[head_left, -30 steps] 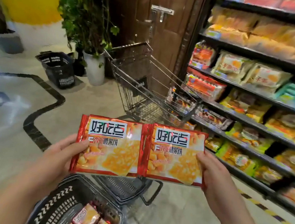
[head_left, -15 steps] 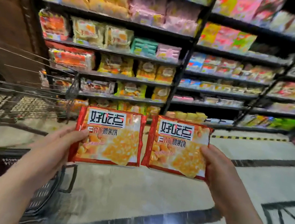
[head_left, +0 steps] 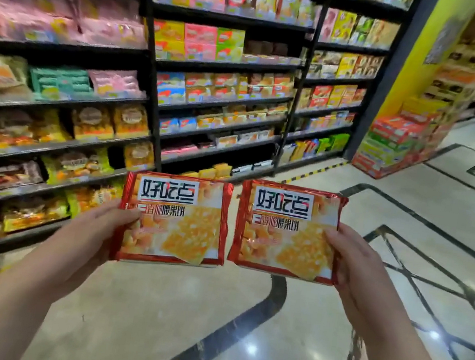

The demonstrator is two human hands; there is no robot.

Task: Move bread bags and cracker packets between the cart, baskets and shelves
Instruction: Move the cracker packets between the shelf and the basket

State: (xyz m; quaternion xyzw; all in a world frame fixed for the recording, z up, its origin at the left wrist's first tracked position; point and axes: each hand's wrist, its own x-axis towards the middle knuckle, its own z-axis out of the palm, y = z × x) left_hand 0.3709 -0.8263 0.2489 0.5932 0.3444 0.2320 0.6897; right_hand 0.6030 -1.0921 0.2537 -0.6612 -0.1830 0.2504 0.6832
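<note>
**Two cracker packets held up side by side before the snack shelves**

Head view: the person holds two flat, red-bordered foil cracker packets upright at arm's length, printed fronts facing the camera, each showing golden crackers under a white label with bold black characters. The left packet (head_left: pixel 175 220) and the right packet (head_left: pixel 287 232) sit level with each other near the middle of the view, close together but not touching; a thin strip of floor shows between them.

The left hand (head_left: pixel 91 232) comes in from eight o'clock and grasps the left packet by its outer edge, thumb laid across the front and the other fingers hidden behind. The right hand (head_left: pixel 352 266) comes in from four o'clock and grips the right packet the same way, thumb on the front at its outer edge. Both packets are in the air, clear of any shelf.

Behind them, from nine o'clock round to one, stand tall black metal shelves (head_left: pixel 225 63) packed with bagged bread and boxed biscuits in pink, yellow, green and orange. At two o'clock a stack of red and green cartons (head_left: pixel 400 141) leans against a yellow pillar (head_left: pixel 411 67). A yellow-and-black striped tape line (head_left: pixel 313 172) runs along the foot of the shelves. The glossy cream stone floor (head_left: pixel 151 305), inlaid with dark curving bands, fills six o'clock.
</note>
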